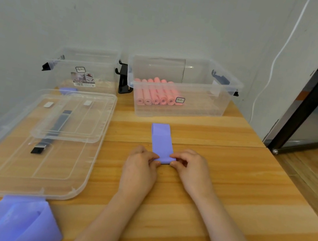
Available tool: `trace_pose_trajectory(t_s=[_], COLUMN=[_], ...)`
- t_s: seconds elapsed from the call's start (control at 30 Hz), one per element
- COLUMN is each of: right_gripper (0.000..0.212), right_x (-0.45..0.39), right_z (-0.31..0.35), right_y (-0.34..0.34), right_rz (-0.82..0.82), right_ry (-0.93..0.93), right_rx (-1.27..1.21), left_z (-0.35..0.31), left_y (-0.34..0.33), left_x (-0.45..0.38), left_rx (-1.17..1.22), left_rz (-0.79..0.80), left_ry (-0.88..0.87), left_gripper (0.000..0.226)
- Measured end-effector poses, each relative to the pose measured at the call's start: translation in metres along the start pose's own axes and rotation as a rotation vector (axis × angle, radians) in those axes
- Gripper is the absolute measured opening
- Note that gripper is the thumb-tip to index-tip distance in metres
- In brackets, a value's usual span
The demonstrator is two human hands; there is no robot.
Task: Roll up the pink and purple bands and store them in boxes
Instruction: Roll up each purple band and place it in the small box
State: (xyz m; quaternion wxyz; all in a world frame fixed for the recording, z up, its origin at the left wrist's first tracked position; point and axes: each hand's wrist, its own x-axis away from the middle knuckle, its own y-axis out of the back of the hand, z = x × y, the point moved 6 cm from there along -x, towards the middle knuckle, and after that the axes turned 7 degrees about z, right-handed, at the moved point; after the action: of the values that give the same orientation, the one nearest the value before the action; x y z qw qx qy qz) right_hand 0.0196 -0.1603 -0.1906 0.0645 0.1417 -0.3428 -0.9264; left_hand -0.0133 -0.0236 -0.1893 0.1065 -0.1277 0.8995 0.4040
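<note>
Both hands are pinching the near end of a purple band (162, 142) lying flat on the worktop (227, 184), left hand (140, 165) and right hand (190, 167) each with a grip clamped on a corner. Pink rolls (156, 94) sit in the right clear box (182, 88); more purple bands (11, 219) are piled near-left.

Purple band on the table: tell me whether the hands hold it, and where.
Both hands pinch the purple band at its near, rolled end: the left hand at the left corner, the right hand at the right.
</note>
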Motion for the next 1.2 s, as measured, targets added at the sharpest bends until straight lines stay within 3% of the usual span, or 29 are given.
trace_pose_trajectory(t_s=[0.23, 0.47, 0.6, 0.87, 1.1, 1.2], right_gripper=[0.017, 0.013, 0.021, 0.011, 0.026, 0.019], right_x=[-0.001, 0.002, 0.001, 0.0, 0.005, 0.008], right_z=[-0.001, -0.002, -0.002, 0.0, 0.006, 0.007], right_y=[-0.002, 0.002, -0.001, -0.002, 0.003, 0.006], right_rz=[-0.001, -0.037, 0.064, 0.034, -0.008, -0.044], right_ry=[-0.018, -0.051, -0.016, 0.017, 0.012, -0.035], right_rx=[0.051, -0.013, 0.017, 0.142, 0.057, 0.04], left_z=[-0.004, -0.003, -0.003, -0.006, -0.004, -0.003], left_y=[-0.006, 0.0, 0.0, -0.003, -0.004, -0.003], left_x=[-0.003, -0.001, -0.001, 0.0, 0.0, 0.0], left_rx=[-0.027, 0.039, -0.001, -0.017, -0.032, -0.025], left_rz=[0.101, 0.043, 0.032, 0.056, 0.048, 0.063], left_ry=[-0.054, -0.015, -0.05, -0.078, -0.076, -0.048], left_gripper=[0.029, 0.012, 0.013, 0.023, 0.02, 0.023])
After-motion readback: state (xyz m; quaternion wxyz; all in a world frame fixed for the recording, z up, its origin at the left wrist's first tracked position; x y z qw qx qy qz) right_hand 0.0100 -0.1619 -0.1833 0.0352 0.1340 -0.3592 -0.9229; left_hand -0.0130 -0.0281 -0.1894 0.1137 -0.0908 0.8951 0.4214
